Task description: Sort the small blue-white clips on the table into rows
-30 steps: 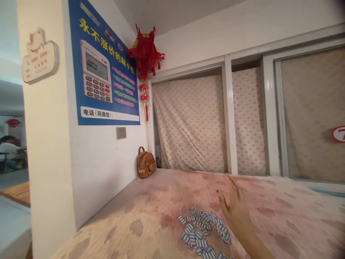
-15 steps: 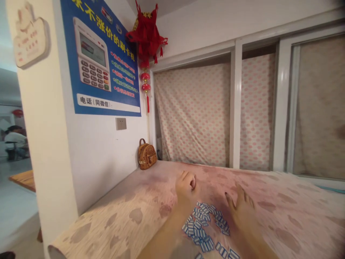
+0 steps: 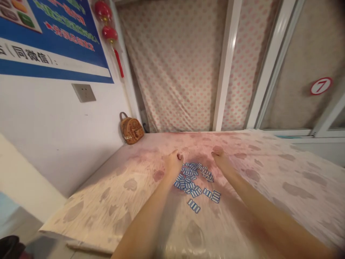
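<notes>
A loose pile of small flat pieces with blue and white stripes (image 3: 188, 181) lies on the cloth-covered table (image 3: 194, 233). Several of them overlap, and a few lie apart on the near side. My left hand (image 3: 174, 161) rests at the left edge of the pile, closed in a fist with the thumb side up; no piece shows in it. Beyond the pile's right side, my right hand (image 3: 218, 154) is also curled into a fist, apart from the pieces, with nothing visible in it.
A small brown backpack-shaped bag (image 3: 132, 130) stands at the back left corner by the wall. Behind the table are windows with a dotted curtain (image 3: 178, 72). A socket (image 3: 84, 92) and a blue poster (image 3: 81, 68) are on the left wall.
The view has tilted down and turned slightly right, so more of the table shows. My right hand has gone from spread fingers to a fist. The left hand stays curled beside the pile.
</notes>
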`<state>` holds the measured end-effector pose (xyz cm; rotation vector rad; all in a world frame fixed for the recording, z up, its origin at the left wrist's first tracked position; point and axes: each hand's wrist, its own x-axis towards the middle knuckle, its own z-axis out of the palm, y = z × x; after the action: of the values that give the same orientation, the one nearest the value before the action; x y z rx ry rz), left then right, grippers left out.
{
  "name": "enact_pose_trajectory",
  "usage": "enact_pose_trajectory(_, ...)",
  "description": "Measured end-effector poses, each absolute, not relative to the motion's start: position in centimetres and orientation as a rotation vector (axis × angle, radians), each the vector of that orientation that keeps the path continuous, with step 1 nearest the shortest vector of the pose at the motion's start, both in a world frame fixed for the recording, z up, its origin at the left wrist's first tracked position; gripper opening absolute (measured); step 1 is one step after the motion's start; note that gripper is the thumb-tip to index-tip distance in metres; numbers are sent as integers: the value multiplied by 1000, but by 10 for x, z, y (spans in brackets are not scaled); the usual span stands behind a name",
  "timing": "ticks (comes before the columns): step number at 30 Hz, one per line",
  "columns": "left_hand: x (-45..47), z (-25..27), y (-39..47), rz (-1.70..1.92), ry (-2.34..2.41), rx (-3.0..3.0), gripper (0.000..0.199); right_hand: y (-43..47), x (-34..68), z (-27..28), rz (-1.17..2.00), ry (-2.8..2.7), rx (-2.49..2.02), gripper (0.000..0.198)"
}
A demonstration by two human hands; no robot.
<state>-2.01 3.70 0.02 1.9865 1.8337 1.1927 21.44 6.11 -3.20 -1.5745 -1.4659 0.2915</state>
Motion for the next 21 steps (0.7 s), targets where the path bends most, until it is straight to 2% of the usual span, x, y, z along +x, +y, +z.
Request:
enact_pose_trajectory(3,-20,-8,38,1002,1870,1997,6,57,202,-33,294,-1541,-1661,30)
enact_pose_trajectory(8,-19,-17,40,814,1884,2133,20,29,186,-32,164,-1664,-1723,32)
enact_pose_trajectory(10,-17,-20,43,767,1896,2128,23,21,183,-28,18,-1745,-1742,30)
enact_pose_trajectory(16,-14,-28,52,868,1770,2092,8,10,174,-17,-68,-1883,-1677,27)
enact_pose_trajectory(21,-13,-31,55,854,1707,1977,8,10,171,-18,-8,-1876,-1670,24)
